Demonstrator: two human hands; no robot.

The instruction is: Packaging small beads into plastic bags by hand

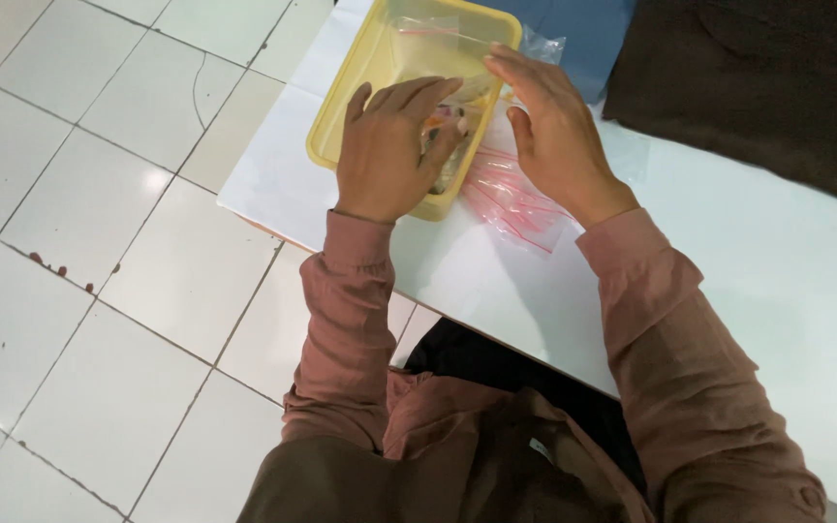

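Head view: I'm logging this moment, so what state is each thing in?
Yellow tray: uncovered, on the white table, holding bags.
Clear bags: flat beside the tray, one under the right hand.
Left hand: palm down inside the tray.
Right hand: flat, fingers over the tray rim.

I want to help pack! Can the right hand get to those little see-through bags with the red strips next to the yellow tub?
Probably yes. The right hand hovers right above the clear bags, which lie on the white table beside the yellow tub. Nothing lies between them.
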